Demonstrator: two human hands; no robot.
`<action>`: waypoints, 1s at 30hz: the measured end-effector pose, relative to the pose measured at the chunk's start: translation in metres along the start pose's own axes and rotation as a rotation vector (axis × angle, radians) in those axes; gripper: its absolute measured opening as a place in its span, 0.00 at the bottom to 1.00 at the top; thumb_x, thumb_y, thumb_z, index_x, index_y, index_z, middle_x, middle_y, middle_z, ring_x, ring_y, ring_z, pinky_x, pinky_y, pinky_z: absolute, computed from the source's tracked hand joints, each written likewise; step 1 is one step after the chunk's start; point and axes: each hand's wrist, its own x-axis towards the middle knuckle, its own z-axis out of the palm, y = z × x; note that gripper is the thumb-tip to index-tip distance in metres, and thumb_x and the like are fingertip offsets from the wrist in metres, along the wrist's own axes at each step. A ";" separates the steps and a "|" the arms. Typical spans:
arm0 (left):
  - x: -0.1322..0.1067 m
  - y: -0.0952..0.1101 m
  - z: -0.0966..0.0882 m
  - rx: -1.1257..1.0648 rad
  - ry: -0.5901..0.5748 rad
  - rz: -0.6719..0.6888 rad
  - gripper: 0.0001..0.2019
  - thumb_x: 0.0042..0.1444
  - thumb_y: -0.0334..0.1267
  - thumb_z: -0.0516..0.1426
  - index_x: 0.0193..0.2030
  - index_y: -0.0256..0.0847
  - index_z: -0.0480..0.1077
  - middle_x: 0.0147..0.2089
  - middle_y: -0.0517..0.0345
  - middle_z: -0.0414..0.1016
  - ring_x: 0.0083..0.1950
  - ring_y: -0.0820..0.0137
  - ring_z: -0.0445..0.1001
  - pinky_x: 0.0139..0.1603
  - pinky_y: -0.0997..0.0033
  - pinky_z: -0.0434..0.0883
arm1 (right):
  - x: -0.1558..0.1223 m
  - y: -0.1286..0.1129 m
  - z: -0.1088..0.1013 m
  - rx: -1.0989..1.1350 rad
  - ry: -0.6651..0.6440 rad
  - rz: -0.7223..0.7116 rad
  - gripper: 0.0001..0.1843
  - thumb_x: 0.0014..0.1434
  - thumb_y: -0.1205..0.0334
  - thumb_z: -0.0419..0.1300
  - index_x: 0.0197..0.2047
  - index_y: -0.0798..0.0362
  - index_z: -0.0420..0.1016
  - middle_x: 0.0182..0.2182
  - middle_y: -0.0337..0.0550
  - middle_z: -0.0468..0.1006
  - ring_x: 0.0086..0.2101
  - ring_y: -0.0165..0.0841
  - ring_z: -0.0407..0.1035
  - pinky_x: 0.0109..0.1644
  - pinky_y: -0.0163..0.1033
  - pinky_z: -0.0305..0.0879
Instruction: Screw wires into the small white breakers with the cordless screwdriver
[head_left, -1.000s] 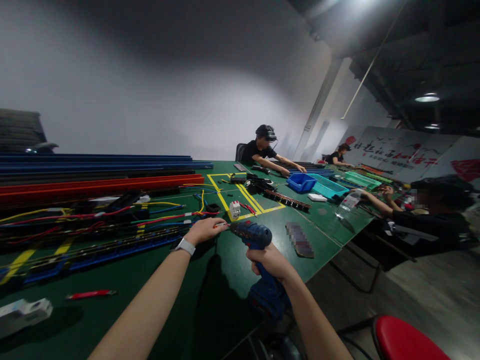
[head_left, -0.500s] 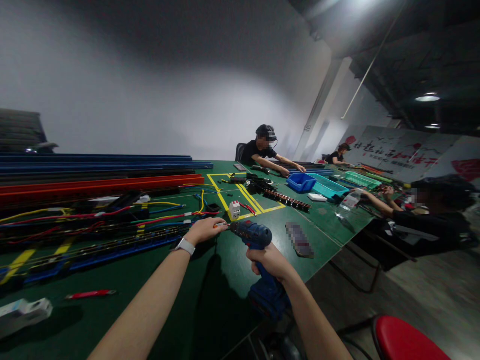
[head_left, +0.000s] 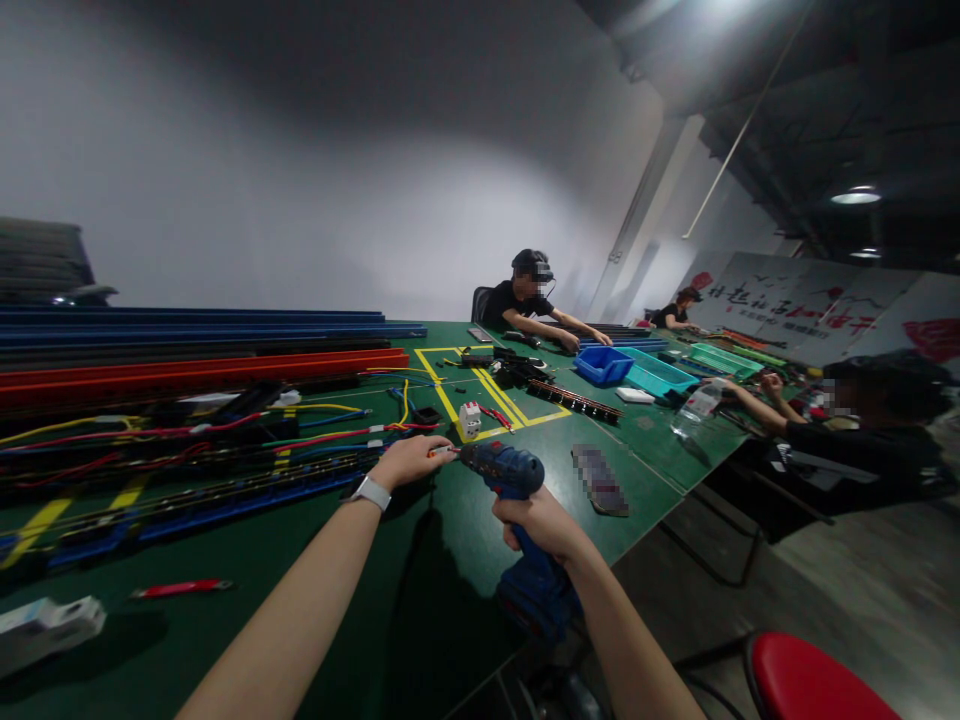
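My right hand (head_left: 536,520) is wrapped round the grip of a blue cordless drill (head_left: 510,467), its front end pointing left. At that front end, my left hand (head_left: 411,460) is closed with its fingertips together by the drill's bit. A small orange-red bit of something shows at these fingertips, too small to name. Just beyond the fingers stands a white circuit breaker (head_left: 469,421) with red marks on top. Beside the breaker lie short red wires (head_left: 496,418). Next to my left wrist is a long blue rail with metal strips (head_left: 247,500).
Colored wires (head_left: 330,432) and orange channels (head_left: 202,375) lie at left. A red wire piece (head_left: 184,589) and another breaker (head_left: 49,632) are near left. A phone (head_left: 598,480), blue bin (head_left: 603,365) and bottle (head_left: 697,405) stand right. Co-workers sit round the green table (head_left: 300,610).
Both my hands and the drill stay in the same place. The co-worker at the right has shifted a hand and head slightly.
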 end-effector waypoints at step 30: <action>0.000 0.000 0.000 -0.016 -0.011 0.021 0.27 0.58 0.63 0.45 0.54 0.55 0.73 0.52 0.60 0.78 0.51 0.61 0.75 0.53 0.69 0.65 | 0.001 0.001 -0.001 0.008 -0.008 -0.006 0.11 0.47 0.66 0.58 0.37 0.54 0.66 0.16 0.29 0.62 0.15 0.28 0.64 0.18 0.31 0.56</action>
